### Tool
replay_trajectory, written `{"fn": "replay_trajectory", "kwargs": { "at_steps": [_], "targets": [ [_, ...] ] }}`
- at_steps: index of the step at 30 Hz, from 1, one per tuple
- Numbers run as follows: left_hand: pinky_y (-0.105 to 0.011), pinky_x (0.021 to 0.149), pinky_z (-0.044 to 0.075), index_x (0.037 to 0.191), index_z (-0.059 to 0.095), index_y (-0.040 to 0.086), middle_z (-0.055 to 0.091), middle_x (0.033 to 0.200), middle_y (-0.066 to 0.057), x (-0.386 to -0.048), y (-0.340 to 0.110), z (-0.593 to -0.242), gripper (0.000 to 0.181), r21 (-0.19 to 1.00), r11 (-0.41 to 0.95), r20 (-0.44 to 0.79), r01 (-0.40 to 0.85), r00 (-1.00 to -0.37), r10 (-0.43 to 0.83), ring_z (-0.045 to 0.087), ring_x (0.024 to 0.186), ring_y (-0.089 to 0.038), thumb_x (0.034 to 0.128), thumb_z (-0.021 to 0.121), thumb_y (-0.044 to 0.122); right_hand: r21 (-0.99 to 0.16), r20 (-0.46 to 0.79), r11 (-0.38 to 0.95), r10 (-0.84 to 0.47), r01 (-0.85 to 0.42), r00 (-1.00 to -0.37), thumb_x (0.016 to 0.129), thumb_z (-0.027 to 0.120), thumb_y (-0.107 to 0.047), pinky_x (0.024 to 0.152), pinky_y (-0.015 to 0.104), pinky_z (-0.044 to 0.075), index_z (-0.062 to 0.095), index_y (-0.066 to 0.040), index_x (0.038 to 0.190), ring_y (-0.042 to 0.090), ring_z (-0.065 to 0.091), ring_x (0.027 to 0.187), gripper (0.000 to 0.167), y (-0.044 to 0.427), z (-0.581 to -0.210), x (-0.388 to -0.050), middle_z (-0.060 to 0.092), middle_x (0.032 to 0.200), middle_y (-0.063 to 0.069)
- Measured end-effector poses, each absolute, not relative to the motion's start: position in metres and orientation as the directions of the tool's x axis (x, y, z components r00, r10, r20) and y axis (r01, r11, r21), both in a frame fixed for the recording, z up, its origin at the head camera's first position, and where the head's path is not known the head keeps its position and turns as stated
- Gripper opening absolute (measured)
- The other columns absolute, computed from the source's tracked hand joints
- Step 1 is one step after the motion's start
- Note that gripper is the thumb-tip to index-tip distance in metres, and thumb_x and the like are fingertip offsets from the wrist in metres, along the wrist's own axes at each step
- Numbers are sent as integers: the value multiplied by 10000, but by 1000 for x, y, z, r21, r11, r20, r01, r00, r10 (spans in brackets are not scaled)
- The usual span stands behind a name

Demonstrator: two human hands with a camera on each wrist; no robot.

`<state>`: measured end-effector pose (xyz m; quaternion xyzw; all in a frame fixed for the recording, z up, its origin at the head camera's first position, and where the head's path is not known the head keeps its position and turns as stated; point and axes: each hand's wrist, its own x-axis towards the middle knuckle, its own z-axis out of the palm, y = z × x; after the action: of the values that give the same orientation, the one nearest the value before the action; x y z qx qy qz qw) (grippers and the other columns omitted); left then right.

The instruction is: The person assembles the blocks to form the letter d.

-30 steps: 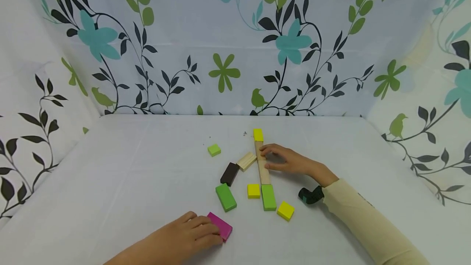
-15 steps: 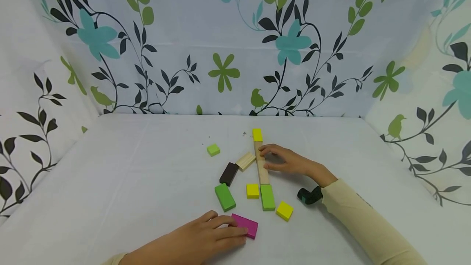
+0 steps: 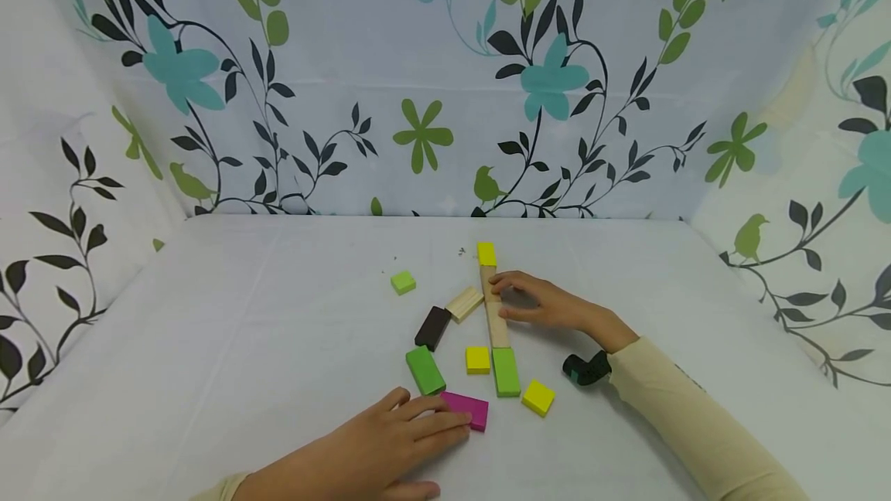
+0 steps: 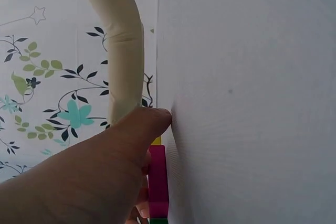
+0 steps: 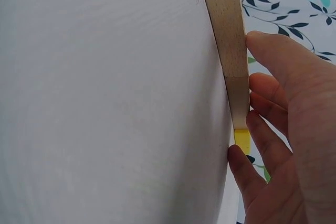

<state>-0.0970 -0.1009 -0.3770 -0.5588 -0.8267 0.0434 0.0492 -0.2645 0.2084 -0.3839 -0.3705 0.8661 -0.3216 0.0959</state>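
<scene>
Touching the pink block (image 3: 476, 407) at lower centre with the left hand (image 3: 390, 439), unclenched and nearly straight-fingered; touching the lined-up wooden blocks (image 3: 497, 331) right of centre with the right hand (image 3: 550, 305), relaxed and slightly spread.

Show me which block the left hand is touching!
The pink block, closest to the person: the left hand has fingers on it. No other block is pink.

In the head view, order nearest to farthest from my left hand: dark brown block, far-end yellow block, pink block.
1. Pink block, touched by your left hand.
2. Dark brown block, ahead, slightly right.
3. Far-end yellow block, farther ahead, more right.
</scene>
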Motion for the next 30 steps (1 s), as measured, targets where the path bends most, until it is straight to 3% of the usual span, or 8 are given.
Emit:
{"fn": "replay_trajectory", "kwargs": {
  "at_steps": [7,23,30],
  "targets": [
    [-277,873,424,1486,406,205,454,1463,80,-97,-102,-379,601,-87,406,72,910,-400,914,439,1290,-119,1014,315,567,-631,60,530,-695,-566,-717,944,655,-236,1140,530,273,549,-95,1266,340,353,1393,367,208,-383,-264,446,1463,120],
    [-270,852,437,1427,481,196,481,1411,65,-94,-105,-383,548,-171,417,174,893,-390,904,453,1247,-129,1005,403,537,-631,64,531,-691,-566,-720,939,662,-259,1146,517,270,550,-115,1260,321,347,1400,369,210,-384,-265,446,1467,98],
    [-354,999,436,1415,476,247,478,1421,71,-102,-106,-383,503,-164,380,198,911,-347,917,423,1307,-130,1011,386,533,-633,73,519,-699,-574,-712,939,662,-249,1139,533,273,551,-100,1263,340,351,1394,374,210,-385,-265,446,1466,117]
  ]
}}
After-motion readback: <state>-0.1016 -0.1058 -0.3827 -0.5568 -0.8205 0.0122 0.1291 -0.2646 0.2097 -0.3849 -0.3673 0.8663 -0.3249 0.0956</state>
